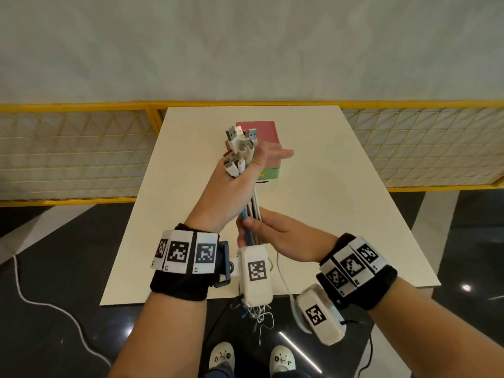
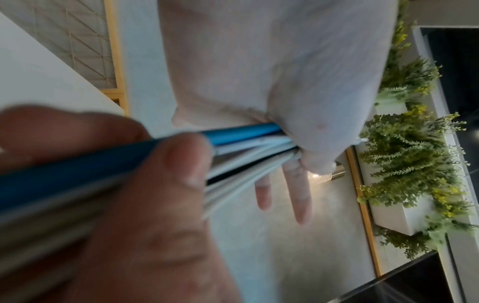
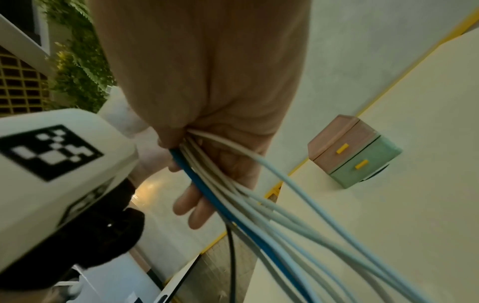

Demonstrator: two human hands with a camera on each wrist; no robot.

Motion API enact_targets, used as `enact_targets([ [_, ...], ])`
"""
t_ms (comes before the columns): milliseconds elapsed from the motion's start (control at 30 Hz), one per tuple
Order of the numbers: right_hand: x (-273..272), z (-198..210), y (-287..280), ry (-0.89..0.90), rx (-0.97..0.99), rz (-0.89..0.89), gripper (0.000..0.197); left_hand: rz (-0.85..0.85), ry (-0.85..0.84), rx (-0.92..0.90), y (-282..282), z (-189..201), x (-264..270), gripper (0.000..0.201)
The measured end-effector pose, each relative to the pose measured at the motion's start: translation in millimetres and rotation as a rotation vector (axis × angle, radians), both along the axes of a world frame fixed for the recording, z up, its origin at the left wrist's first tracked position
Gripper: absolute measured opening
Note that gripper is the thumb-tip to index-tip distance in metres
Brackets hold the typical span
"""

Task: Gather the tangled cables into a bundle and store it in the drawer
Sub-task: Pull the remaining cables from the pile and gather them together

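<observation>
- Head view: nearest us, our two shoes (image 1: 253, 357) stand on the dark floor. Above them our right hand (image 1: 281, 238) closes around the lower run of the cables (image 1: 252, 205), thumb on top. Our left hand (image 1: 240, 178) grips the bundle higher up, plug ends fanning out above the fist, forefinger stretched forward. Both hover over the white table (image 1: 327, 214), where the small drawer chest (image 1: 266, 132) sits at the far middle, partly hidden behind the left hand.
- Left wrist view: close and blurred, our right hand's fingers (image 2: 178, 164) pinch the blue and white cables (image 2: 241, 133), which run into the left hand (image 2: 298, 102).
- Right wrist view: the cables (image 3: 259, 215) stream from the left hand (image 3: 207, 92); the drawer chest (image 3: 355, 155) shows both drawers closed.
</observation>
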State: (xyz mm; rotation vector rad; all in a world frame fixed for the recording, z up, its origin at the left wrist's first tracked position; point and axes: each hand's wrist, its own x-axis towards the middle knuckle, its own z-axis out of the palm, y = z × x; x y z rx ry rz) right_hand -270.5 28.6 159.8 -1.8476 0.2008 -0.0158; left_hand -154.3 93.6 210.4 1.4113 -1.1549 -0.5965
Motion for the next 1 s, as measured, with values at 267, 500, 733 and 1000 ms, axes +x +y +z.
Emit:
enact_targets([
  [267,-1,1,-8,0.021,-0.028,-0.032,0.023,0.084,0.068,0.006,-5,1,1,0.049],
  [500,9,24,-17,-0.151,-0.038,-0.213,0.023,-0.059,-0.040,0.141,-13,1,-3,0.038],
  [733,20,26,-13,-0.274,-0.086,-0.317,0.035,-0.148,0.184,0.110,-9,-5,2,0.032],
  [1000,20,36,-14,-0.088,0.208,-0.362,0.031,-0.147,0.419,-0.069,-10,-7,-1,0.072],
])
